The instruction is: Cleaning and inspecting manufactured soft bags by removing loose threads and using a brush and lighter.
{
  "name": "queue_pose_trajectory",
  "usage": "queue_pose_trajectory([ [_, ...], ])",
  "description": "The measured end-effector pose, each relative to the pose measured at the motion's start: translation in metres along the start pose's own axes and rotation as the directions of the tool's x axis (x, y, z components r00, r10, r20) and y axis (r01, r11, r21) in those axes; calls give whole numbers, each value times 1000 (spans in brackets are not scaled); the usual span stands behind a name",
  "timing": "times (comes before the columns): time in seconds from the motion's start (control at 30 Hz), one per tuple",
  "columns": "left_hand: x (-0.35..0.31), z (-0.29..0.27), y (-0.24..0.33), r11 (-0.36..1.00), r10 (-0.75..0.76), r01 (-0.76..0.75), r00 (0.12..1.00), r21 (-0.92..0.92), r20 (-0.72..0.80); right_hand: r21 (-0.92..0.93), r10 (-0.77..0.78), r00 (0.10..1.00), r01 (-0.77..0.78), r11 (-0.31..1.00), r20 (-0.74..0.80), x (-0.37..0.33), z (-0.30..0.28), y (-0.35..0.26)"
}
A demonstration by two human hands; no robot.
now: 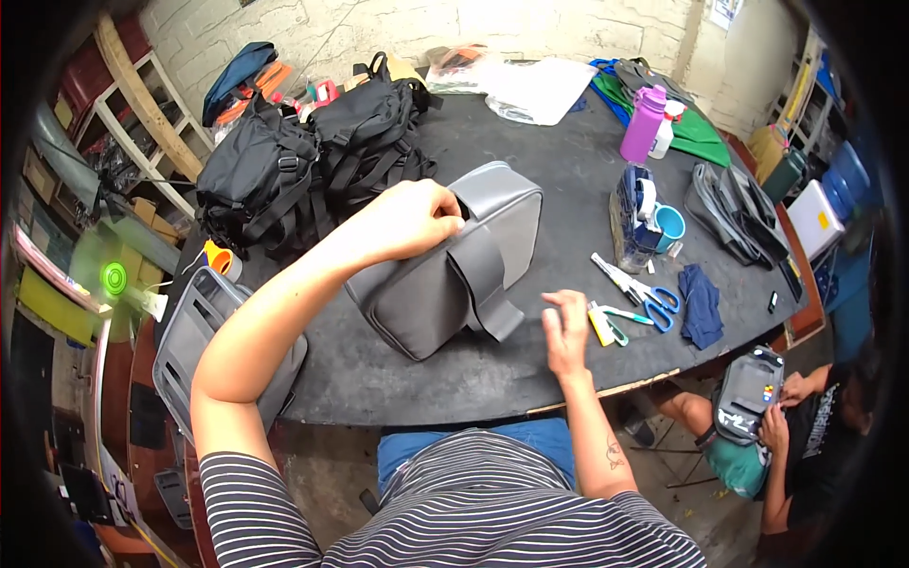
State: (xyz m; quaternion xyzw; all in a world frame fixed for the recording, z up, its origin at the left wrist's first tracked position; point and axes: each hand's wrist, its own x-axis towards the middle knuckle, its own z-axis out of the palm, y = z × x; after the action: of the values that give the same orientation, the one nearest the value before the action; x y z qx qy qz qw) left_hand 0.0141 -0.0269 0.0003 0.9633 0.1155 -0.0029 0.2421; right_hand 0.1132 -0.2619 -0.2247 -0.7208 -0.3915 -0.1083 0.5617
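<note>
A boxy grey bag stands on the dark table right before me, a wide grey flap or strap hanging over its side. My left hand reaches across to its upper edge, fingers curled and closed on the bag's fabric; the fingertips are partly hidden. To the right of the bag, my right hand is held apart from it, empty, with the fingers spread. Closest to that hand lie a small yellow item and a teal-handled tool, beside scissors with blue handles.
Black bags crowd the back left. Another grey bag lies by my left elbow, near a spinning fan. Rightward are a navy cloth, teal cup, purple bottle and folded grey bag. Another person sits at lower right.
</note>
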Motion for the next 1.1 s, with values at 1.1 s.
queue_pose_trajectory([
  [1.1,-42,-11,-65,891,119,-409,628,-197,-769,265,27,995,-51,963,91,0,48,-12],
])
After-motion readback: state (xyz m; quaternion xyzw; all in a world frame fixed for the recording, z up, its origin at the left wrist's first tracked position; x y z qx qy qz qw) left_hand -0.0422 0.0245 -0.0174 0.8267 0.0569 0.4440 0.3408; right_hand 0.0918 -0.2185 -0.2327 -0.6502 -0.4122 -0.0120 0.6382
